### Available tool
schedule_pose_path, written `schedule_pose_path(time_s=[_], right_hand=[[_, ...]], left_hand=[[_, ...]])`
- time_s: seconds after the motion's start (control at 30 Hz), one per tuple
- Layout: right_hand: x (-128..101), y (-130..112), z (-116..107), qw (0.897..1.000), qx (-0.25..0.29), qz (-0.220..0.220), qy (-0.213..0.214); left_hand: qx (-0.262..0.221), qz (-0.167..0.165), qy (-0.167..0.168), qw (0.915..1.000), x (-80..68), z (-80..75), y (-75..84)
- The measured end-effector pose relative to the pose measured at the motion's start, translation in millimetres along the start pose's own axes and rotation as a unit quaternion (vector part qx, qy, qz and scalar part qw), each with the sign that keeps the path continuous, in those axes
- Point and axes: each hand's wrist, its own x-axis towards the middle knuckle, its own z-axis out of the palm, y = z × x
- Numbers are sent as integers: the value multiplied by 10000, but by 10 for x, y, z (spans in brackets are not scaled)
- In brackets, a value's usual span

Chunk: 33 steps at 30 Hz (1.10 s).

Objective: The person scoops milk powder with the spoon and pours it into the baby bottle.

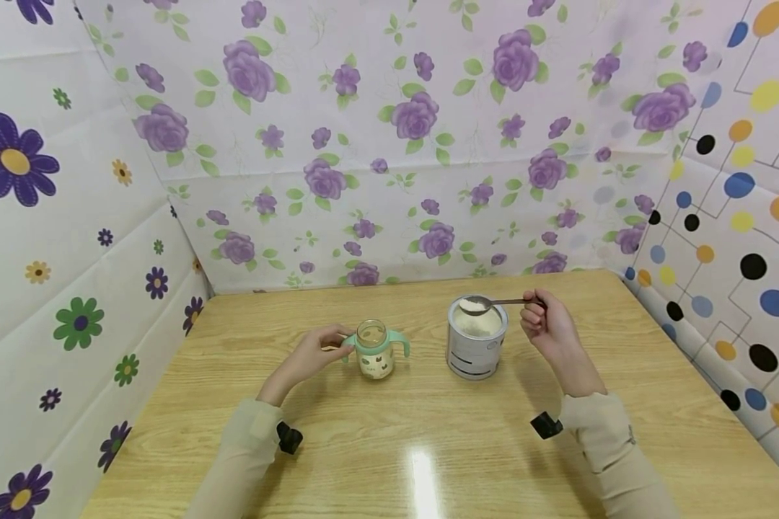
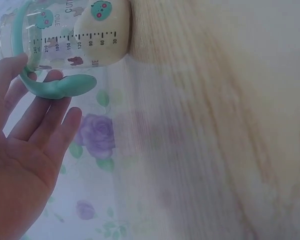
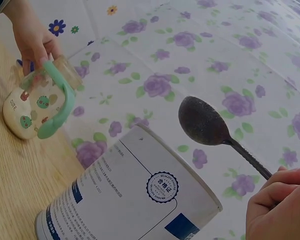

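Note:
A glass baby bottle (image 1: 375, 360) with a green collar, two green handles and an uncovered mouth stands on the table. Pale powder fills its lower part, up to about the 120 mark in the left wrist view. My left hand (image 1: 317, 353) holds it by the left handle (image 2: 60, 87), with the thumb side at the collar. To its right stands an uncovered tin (image 1: 474, 349) of pale powder. Over the tin's mouth, my right hand (image 1: 547, 324) grips the handle of a dark metal spoon (image 3: 204, 120). White powder (image 1: 472, 306) lies in the spoon's bowl.
The wooden table (image 1: 363, 454) carries the bottle and the tin. Behind it hangs a flowered cloth (image 1: 376, 166), with a daisy-patterned cloth (image 1: 78, 252) on the left and a dotted one (image 1: 740, 216) on the right. Light glares off the table's near middle.

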Motion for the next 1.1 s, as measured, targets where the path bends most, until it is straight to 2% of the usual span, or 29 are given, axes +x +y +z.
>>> schedule_pose_path(time_s=[0.77, 1.1], right_hand=[[45, 58, 60, 9998, -58, -157, -59], [40, 80, 110, 9999, -100, -114, 35]], left_hand=[[-42, 79, -163, 9998, 23, -25, -13], [15, 83, -53, 10000, 13, -16, -23]])
